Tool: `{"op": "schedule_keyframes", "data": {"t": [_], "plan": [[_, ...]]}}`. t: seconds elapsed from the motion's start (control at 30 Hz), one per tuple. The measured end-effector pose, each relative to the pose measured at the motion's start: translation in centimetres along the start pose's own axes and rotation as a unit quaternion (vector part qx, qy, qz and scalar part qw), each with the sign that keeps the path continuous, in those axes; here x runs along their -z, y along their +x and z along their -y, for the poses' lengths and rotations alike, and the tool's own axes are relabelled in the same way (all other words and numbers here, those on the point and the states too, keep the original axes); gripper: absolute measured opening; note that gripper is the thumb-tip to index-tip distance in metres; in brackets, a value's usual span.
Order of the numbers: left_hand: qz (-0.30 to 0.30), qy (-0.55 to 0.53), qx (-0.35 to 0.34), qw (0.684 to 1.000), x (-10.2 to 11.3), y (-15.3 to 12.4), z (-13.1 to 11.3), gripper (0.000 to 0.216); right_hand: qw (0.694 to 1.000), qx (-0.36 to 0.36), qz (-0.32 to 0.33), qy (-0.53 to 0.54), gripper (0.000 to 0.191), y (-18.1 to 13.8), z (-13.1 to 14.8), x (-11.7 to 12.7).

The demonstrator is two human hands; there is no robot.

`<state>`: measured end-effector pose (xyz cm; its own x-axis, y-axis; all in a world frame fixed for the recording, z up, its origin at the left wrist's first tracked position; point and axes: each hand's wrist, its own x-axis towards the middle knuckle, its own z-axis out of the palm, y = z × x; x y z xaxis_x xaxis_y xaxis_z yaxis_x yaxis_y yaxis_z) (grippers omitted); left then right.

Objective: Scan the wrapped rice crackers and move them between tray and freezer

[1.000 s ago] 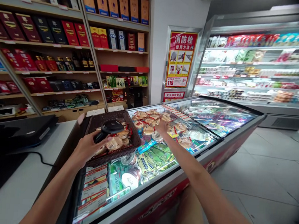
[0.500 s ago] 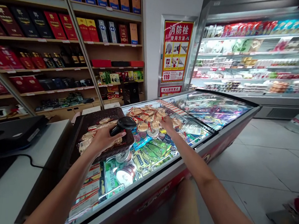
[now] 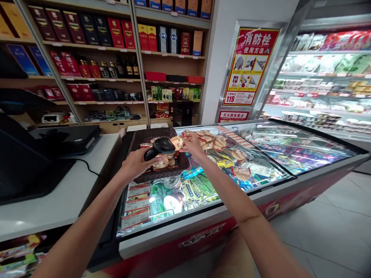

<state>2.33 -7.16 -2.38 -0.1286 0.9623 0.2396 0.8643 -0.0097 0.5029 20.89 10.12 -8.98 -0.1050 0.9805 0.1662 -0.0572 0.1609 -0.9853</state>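
My left hand (image 3: 136,164) is wrapped round a black handheld barcode scanner (image 3: 163,145), its head pointing right. My right hand (image 3: 192,143) pinches a clear-wrapped flat round pastry (image 3: 177,142) just in front of the scanner head, and a warm light falls on the wrapper. Below the scanner, a dark brown woven basket (image 3: 148,133) holds several similar wrapped pastries. More wrapped pastries (image 3: 218,142) with red marks lie loose on the glass lid to the right, behind and beside my right forearm.
The chest freezer (image 3: 199,218) stands before me, with colourful ice-cream packs under its glass. A white counter (image 3: 106,151) with a black machine (image 3: 14,158) is at left. Shelves of boxed goods (image 3: 116,32) line the back; a lit refrigerated display (image 3: 336,81) stands at right.
My right hand has moved left from the pile to the scanner, bringing a wrapped pastry. The left hand keeps the scanner above the basket. The view has turned left.
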Motion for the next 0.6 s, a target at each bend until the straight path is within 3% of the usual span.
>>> {"op": "schedule_keyframes", "data": {"t": [0.2, 0.33, 0.4, 0.47, 0.53, 0.6], "plan": [[-0.022, -0.02, 0.066, 0.997, 1.3, -1.0, 2.0, 0.069, 0.994, -0.069, 0.068, 0.045, 0.017, 0.1, -0.3, -4.2], [-0.024, -0.021, 0.068, 0.997, 1.2, -1.2, 2.2, 0.069, 0.99, -0.075, 0.116, 0.018, 0.022, -0.4, -1.4, -4.0], [-0.018, -0.019, 0.053, 0.998, 1.0, -1.2, 1.8, 0.067, 0.993, -0.029, 0.103, -0.053, 0.028, -0.8, -1.9, -1.9], [-0.01, -0.017, 0.04, 0.999, 0.6, -1.0, 1.0, 0.066, 0.982, 0.04, 0.06, -0.174, 0.03, -1.2, -2.2, 1.7], [-0.008, -0.017, 0.022, 1.0, -0.1, -0.6, -0.1, 0.064, 0.945, 0.076, -0.004, -0.319, 0.03, -1.7, -2.5, 6.5], [-0.006, -0.023, -0.005, 1.0, -1.0, 0.1, -1.3, 0.062, 0.887, 0.036, -0.075, -0.455, 0.035, -2.5, -2.8, 11.9]]}}
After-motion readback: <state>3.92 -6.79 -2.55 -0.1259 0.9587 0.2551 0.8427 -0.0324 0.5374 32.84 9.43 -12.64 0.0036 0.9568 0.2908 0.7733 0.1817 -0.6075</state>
